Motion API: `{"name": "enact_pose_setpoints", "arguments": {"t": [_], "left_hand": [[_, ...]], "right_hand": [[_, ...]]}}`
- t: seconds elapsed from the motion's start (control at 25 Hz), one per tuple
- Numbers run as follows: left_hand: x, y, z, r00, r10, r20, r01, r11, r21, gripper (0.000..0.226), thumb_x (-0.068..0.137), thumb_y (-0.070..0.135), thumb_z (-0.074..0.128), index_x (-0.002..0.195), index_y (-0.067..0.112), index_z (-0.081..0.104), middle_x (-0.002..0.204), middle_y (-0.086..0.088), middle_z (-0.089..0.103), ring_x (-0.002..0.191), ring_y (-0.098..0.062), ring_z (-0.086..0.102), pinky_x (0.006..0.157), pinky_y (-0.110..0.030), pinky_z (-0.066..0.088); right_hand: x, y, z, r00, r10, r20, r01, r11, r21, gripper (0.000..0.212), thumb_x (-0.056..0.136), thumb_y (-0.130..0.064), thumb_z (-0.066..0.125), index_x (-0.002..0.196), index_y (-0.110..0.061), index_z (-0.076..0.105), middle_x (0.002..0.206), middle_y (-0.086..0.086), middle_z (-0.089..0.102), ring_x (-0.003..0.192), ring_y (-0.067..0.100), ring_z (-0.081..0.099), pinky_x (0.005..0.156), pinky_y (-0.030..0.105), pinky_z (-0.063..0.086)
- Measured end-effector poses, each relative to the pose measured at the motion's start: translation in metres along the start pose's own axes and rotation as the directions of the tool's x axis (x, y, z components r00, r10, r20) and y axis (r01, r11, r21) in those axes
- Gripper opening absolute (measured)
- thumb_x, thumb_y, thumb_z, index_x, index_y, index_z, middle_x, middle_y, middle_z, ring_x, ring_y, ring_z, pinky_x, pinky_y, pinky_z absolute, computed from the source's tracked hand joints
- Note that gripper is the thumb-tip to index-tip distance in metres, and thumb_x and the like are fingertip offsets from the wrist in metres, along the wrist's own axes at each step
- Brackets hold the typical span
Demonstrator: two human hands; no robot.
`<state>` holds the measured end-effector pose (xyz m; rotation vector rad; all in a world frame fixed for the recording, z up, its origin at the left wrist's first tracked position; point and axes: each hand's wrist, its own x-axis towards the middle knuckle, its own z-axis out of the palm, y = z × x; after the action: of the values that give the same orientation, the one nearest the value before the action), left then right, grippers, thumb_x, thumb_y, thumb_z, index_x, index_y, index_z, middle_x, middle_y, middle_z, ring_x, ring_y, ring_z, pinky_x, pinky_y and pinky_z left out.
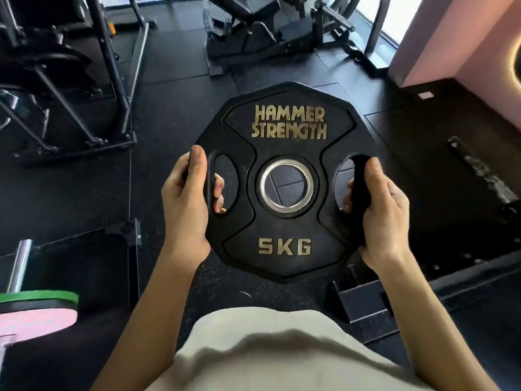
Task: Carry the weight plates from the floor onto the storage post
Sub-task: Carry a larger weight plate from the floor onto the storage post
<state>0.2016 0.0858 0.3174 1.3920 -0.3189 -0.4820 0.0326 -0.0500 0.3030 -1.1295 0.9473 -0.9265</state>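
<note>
A black rubber weight plate (287, 221) marked "HAMMER STRENGTH" and "5KG" in gold hangs flat-faced in front of me, above the dark floor. It has a steel-ringed centre hole and two oval grip slots. My left hand (186, 204) grips the plate's left handle, fingers curled through the slot. My right hand (380, 210) grips the right handle the same way. At the lower left a chrome post (18, 266) rises above a stack of plates, green (39, 297) over black over pink.
Black gym machine frames (84, 88) stand at the left and a bench machine (253, 32) at the top. A pink wall (456, 46) rises at the right above a dark platform (451, 193). Black rubber floor tiles (180, 108) lie between them.
</note>
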Motion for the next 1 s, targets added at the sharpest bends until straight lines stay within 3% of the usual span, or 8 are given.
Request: {"name": "enact_pose_setpoints", "arguments": {"t": [0.2, 0.56, 0.68, 0.92, 1.0], "left_hand": [[0.133, -0.007, 0.041, 0.999, -0.014, 0.041, 0.015, 1.0, -0.004, 0.036, 0.1, 0.044, 0.048, 0.078, 0.015, 0.048, 0.058, -0.002, 0.047, 0.045, -0.015, 0.038, 0.044, -0.023, 0.033], [0.387, 0.003, 0.139, 0.959, -0.094, 0.266, 0.08, 0.995, 0.063, 0.034, 0.098, 0.046, 0.048, 0.077, 0.02, 0.051, 0.058, 0.002, 0.051, 0.045, -0.011, 0.04, 0.041, -0.022, 0.035], [0.453, 0.001, 0.186, 0.933, -0.093, 0.349, 0.072, 0.995, 0.073, 0.033, 0.098, 0.047, 0.048, 0.076, 0.022, 0.052, 0.058, 0.003, 0.051, 0.046, -0.01, 0.041, 0.042, -0.021, 0.035], [0.577, -0.019, 0.304, 0.876, -0.083, 0.475, 0.054, 0.996, 0.075, 0.035, 0.098, 0.049, 0.049, 0.076, 0.022, 0.052, 0.06, 0.002, 0.051, 0.049, -0.011, 0.042, 0.043, -0.023, 0.034], [0.614, -0.023, 0.349, 0.869, -0.103, 0.484, 0.068, 0.994, 0.091, 0.034, 0.098, 0.049, 0.049, 0.078, 0.02, 0.053, 0.06, 0.001, 0.051, 0.049, -0.011, 0.043, 0.042, -0.022, 0.035]], "right_hand": [[0.118, 0.002, 0.051, 0.999, -0.012, -0.044, 0.012, 1.0, -0.012, 0.042, 0.098, -0.045, 0.05, 0.076, -0.01, 0.057, 0.055, -0.001, 0.054, 0.049, 0.012, 0.048, 0.051, 0.022, 0.042], [0.318, -0.012, 0.138, 0.963, -0.037, -0.267, 0.05, 0.998, 0.04, 0.046, 0.095, -0.047, 0.05, 0.087, -0.002, 0.056, 0.06, 0.008, 0.05, 0.049, 0.013, 0.047, 0.048, 0.019, 0.043], [0.381, -0.019, 0.148, 0.935, -0.066, -0.349, 0.086, 0.995, 0.041, 0.043, 0.099, -0.042, 0.048, 0.089, -0.001, 0.057, 0.058, 0.008, 0.05, 0.048, 0.013, 0.045, 0.045, 0.017, 0.041], [0.527, -0.031, 0.141, 0.894, -0.107, -0.435, 0.141, 0.989, 0.049, 0.051, 0.088, -0.053, 0.052, 0.088, -0.002, 0.057, 0.054, 0.004, 0.052, 0.047, 0.012, 0.047, 0.045, 0.017, 0.041], [0.578, -0.039, 0.133, 0.874, -0.079, -0.479, 0.116, 0.992, 0.049, 0.048, 0.094, -0.05, 0.051, 0.085, -0.004, 0.057, 0.057, 0.005, 0.053, 0.049, 0.012, 0.048, 0.046, 0.018, 0.042]]}}
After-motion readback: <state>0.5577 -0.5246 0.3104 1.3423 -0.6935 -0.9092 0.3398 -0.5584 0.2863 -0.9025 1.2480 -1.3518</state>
